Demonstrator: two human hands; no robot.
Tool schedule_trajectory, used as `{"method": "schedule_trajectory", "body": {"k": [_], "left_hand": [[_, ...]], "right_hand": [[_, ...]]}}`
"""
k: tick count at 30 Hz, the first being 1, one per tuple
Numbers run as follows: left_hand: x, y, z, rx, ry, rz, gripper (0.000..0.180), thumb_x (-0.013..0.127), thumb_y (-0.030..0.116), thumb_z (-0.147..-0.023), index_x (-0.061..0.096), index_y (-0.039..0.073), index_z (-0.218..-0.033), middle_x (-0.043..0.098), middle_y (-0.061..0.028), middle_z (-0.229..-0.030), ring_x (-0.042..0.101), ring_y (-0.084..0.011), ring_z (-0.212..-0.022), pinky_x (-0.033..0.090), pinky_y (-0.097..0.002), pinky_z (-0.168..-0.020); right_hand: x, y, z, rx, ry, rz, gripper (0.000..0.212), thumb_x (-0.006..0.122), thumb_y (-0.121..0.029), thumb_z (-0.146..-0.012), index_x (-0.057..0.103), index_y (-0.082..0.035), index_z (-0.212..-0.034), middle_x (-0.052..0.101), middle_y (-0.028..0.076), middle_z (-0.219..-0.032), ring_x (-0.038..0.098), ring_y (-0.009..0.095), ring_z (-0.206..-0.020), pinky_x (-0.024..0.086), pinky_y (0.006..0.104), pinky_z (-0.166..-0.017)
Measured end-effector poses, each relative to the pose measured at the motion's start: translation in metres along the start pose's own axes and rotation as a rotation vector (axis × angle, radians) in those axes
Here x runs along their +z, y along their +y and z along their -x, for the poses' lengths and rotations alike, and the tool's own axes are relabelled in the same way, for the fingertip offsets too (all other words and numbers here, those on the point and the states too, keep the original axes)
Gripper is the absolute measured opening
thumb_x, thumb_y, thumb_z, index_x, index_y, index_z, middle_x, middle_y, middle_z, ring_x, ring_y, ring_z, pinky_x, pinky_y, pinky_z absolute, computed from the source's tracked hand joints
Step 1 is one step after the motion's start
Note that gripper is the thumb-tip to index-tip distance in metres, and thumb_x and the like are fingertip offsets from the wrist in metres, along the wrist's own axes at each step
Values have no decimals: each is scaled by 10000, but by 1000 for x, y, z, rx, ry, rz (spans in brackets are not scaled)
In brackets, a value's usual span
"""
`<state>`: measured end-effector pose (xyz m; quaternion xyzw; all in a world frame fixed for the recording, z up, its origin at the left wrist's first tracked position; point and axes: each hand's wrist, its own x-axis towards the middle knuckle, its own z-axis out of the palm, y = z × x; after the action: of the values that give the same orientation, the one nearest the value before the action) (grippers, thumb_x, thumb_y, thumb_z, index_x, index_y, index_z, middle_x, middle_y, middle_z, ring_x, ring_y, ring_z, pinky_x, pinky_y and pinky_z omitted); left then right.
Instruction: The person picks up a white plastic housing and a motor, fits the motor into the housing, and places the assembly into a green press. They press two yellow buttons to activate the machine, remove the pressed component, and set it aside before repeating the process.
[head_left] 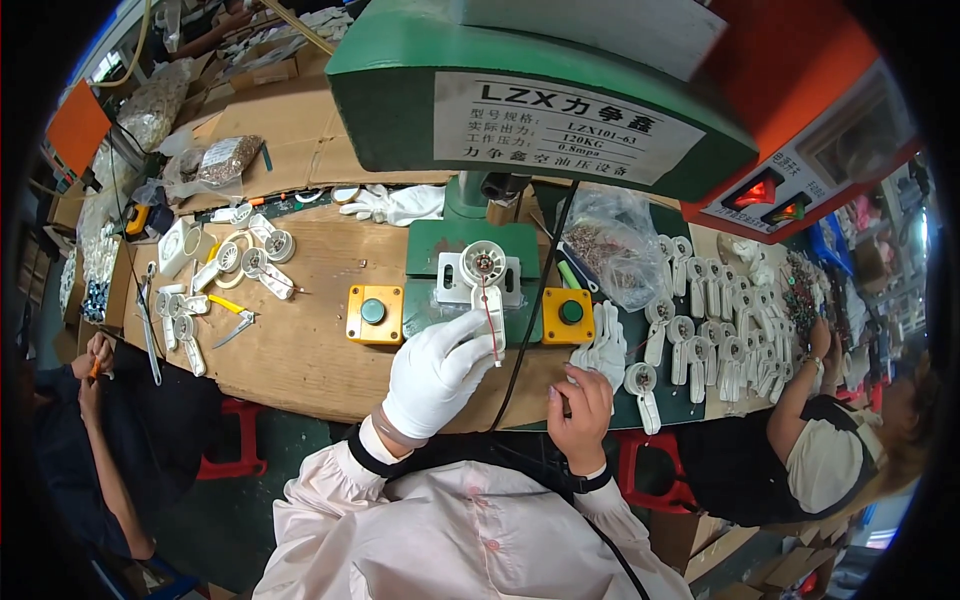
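**White part (487, 292) under a green press (385, 115)**

The white part has its round head on one metal plate (453, 280) and its handle toward the person. One thin red wire runs along it. The left hand (432, 375) wears a white glove; its fingers are bent close together at the handle, but I cannot tell if they pinch it. The right hand (580, 415) is bare, fingers half bent and a little apart.

The press has one big white label (570, 128) with black print. The red box (800, 60) has two lights, one red, one green, with small print beside them. Two yellow boxes (374, 336), each with one green button, flank the plate. More white parts (735, 350) sit at right, too packed to count.
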<state>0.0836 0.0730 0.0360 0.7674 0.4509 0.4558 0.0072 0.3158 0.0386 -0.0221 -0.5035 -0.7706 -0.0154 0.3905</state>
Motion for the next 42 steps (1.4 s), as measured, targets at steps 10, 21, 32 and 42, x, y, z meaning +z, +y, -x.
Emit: {"method": "schedule_trajectory", "body": {"k": [10, 21, 32, 42], "left_hand": [[-2, 4, -2, -5, 19, -2, 399, 807, 81, -688, 590, 141, -1017, 647, -64, -1112, 646, -262, -862, 511, -355, -701], [-5, 9, 0, 7, 18, 5, 466, 802, 62, -686, 582, 131, -1091, 645, -67, -1125, 636, -278, -871, 499, -369, -717], [-19, 6, 19, 26, 53, 21, 479, 783, 52, -723, 579, 91, -1154, 634, -146, -1133, 629, -331, -949, 509, -389, -810], [-48, -33, 68, -64, 270, -90, 374, 754, 64, -760, 616, 75, -1108, 658, -140, -1077, 639, -316, -891, 522, -381, -764]], "right_hand": [[-1, 0, -1, -3, 8, -17, 130, 681, -42, -755, 615, -40, -867, 633, 117, -1062, 575, 346, -991, 449, 466, -930], [-45, 13, -17, 128, 15, -155, 145, 643, -16, -795, 631, -23, -939, 642, 138, -1046, 596, 351, -949, 475, 415, -872], [-79, 59, -95, 113, -86, 172, 207, 575, -1, -831, 648, -33, -1022, 652, 169, -934, 621, 354, -847, 499, 427, -732], [-20, 143, -111, -39, -257, 331, 122, 547, -143, -856, 646, -72, -845, 655, 168, -822, 631, 374, -789, 508, 461, -683]]}}
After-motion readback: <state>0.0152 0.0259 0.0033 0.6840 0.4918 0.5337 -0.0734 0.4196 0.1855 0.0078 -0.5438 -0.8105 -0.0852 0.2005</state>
